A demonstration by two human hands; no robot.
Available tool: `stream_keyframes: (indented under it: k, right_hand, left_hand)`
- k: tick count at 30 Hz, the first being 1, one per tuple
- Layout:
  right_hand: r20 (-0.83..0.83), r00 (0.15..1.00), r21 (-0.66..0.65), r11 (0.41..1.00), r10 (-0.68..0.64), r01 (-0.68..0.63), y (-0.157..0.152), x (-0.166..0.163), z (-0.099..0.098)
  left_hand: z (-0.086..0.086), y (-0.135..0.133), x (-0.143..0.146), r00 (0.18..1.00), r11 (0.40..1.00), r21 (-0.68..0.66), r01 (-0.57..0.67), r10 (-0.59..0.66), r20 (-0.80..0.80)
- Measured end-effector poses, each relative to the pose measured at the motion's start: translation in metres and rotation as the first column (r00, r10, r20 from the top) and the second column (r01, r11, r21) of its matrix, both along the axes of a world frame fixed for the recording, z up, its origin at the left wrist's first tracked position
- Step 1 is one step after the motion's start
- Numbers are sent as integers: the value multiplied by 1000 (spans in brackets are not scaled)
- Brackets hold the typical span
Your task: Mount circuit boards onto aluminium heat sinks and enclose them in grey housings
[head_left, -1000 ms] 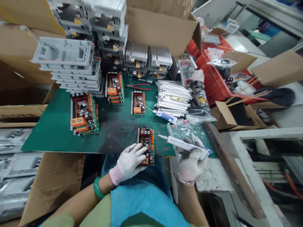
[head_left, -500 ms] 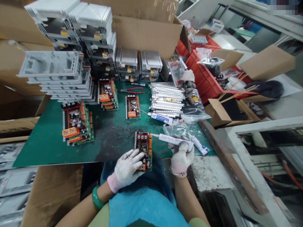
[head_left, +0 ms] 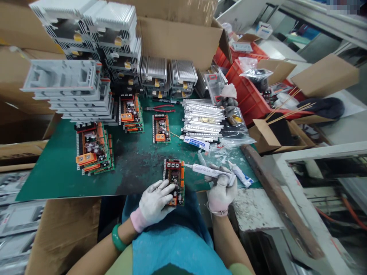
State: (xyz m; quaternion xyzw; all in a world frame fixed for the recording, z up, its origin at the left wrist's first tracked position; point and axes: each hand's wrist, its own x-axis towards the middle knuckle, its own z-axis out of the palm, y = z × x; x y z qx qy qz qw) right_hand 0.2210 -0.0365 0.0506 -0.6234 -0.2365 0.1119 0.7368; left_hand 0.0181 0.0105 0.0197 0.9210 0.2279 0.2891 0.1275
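My left hand (head_left: 157,199), in a white glove, lies across the lower part of a circuit board (head_left: 177,176) and holds it at the front edge of the green table. Orange and black connectors show on the board; its lower left is hidden under my fingers. A white glue tube (head_left: 207,170) is gripped in my gloved right hand (head_left: 221,191). Its thin nozzle points left, close to the orange connector at the board's upper right; whether they touch I cannot tell. Beside that hand, another glue tube (head_left: 241,175) rests on clear plastic.
Stacked circuit boards (head_left: 93,147) and grey plastic housings (head_left: 61,78) occupy the left. Finned heat sinks (head_left: 114,19) rise behind. Red-handled pliers (head_left: 160,109), a single board (head_left: 161,129), a blue-white tube (head_left: 196,143) and metal strips (head_left: 202,118) lie mid-table. Red crates (head_left: 243,89) stand right.
My right hand and the glue tube have shifted very slightly right, the nozzle tip a little farther from the board. My left hand keeps its place on the board.
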Motion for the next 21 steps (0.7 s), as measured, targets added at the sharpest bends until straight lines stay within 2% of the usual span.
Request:
stream_keyframes:
  k: [21]
  right_hand:
    - [20,1000,-7,1000,-2,3,-11,-1,-3]
  left_hand:
    - [-5,-1,-2,998,999,-40,9,-11,-57]
